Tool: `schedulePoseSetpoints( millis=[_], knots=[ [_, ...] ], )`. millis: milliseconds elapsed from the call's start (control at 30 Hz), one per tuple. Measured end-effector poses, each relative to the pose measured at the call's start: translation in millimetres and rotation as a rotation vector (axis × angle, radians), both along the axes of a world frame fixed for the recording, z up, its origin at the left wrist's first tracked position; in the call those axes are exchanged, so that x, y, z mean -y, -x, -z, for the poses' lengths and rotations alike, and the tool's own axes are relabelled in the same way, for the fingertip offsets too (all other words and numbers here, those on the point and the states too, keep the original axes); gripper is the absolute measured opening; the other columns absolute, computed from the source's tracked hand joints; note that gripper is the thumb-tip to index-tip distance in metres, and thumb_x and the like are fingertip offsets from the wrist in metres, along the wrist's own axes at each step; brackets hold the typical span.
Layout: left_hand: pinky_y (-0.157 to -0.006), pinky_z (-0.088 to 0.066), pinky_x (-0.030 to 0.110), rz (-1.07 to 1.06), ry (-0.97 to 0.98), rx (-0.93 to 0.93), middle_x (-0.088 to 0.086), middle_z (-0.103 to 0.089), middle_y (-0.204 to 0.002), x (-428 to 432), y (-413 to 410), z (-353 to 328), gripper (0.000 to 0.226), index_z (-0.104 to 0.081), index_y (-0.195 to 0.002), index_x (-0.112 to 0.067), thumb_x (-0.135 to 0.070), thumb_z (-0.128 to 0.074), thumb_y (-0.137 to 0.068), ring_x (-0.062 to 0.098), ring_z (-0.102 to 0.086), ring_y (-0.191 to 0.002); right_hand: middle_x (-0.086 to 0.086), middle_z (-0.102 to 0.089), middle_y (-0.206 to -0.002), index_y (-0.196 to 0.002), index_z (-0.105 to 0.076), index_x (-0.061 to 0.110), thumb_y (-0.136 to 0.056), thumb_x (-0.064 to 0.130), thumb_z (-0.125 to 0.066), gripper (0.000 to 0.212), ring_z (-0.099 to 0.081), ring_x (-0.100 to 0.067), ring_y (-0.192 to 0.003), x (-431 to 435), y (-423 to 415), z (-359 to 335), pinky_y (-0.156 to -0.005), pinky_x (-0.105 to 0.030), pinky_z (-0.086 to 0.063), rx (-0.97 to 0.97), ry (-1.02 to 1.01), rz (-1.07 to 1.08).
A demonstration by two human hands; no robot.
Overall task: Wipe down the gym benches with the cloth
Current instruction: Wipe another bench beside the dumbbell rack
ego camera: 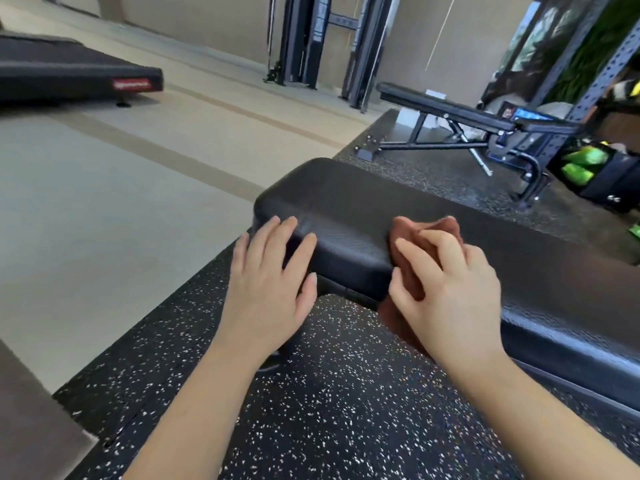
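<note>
A black padded bench (346, 206) stands on speckled black rubber flooring (329, 393). Beyond the bench are beige floor (121, 202), a second bench (446, 107) and a dark cable rack (329, 39). The cloth (433, 226), rust-brown and bunched, drapes over the bench's near edge, with part hanging below it. The right hand (450, 292) grips the cloth with curled fingers. The left hand (266, 289) rests flat on the bench's end, fingers spread, holding nothing.
</note>
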State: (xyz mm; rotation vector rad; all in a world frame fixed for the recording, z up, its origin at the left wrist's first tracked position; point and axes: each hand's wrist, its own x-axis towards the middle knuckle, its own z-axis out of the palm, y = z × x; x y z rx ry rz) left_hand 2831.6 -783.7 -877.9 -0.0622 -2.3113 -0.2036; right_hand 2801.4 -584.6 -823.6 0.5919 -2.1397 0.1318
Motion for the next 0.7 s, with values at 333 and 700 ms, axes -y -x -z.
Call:
schedulePoseSetpoints(
  millis=[333, 700],
  knots=[
    [-0.096, -0.037, 0.053, -0.079, -0.029, -0.073, 0.019, -0.056, -0.124, 36, -4, 2, 0.04, -0.061, -0.116, -0.005, -0.024, -0.045, -0.086, 0.035, -0.049, -0.116, -0.01, -0.062, -0.088, -0.083, -0.071, 0.016, -0.078, 0.031, -0.05, 0.026, -0.055, -0.033, -0.066, 132, 25, -7, -0.055, -0.037, -0.044, 0.028, 0.002, 0.015],
    [-0.1, -0.028, 0.05, -0.115, -0.015, -0.026, 0.017, -0.058, -0.124, 61, -21, 12, 0.039, -0.064, -0.111, -0.005, -0.024, -0.042, -0.085, 0.032, -0.042, -0.12, -0.012, -0.063, -0.093, -0.093, -0.07, 0.013, -0.081, 0.03, -0.05, 0.029, -0.053, -0.035, -0.066, 93, 20, -6, -0.056, -0.037, -0.045, -0.01, -0.037, -0.059]
  ],
)
